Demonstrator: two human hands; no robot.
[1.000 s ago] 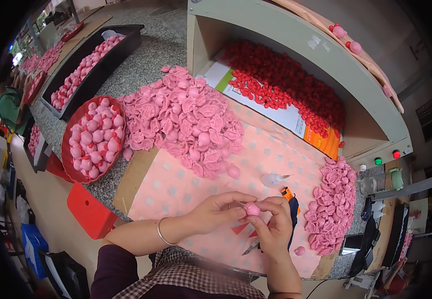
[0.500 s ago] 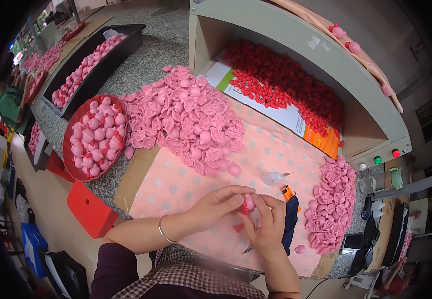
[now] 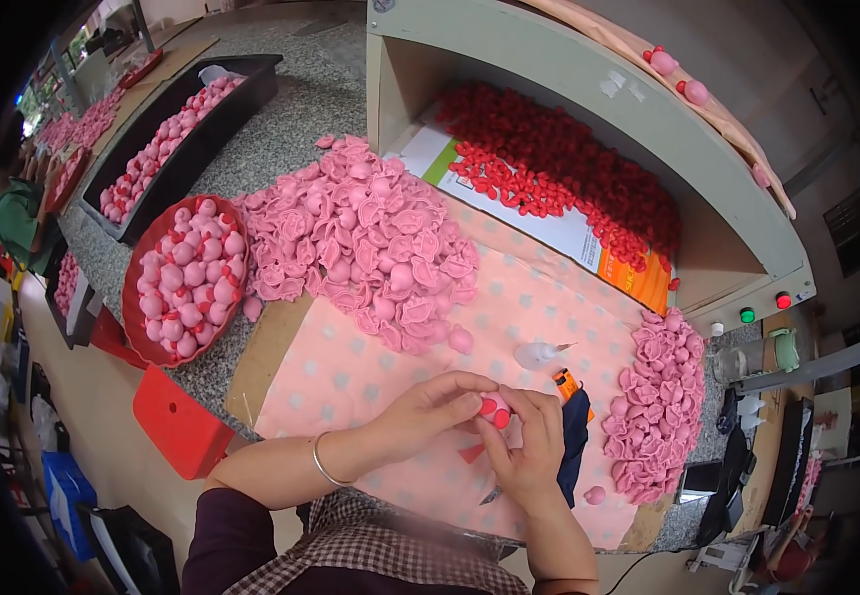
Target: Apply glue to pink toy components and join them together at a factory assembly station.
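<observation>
Small round pink soft piece with red insert [image 3: 495, 410] pinched between fingertips of left hand [image 3: 430, 409] and right hand [image 3: 529, 451], above pink dotted mat [image 3: 370, 367], steadied for pressing together.

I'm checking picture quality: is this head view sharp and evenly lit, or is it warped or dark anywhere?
Head view: daylight is even and soft on the pink pile and both hands, left hand, right hand; fisheye bends the shelf edge; the corners go black.
</observation>
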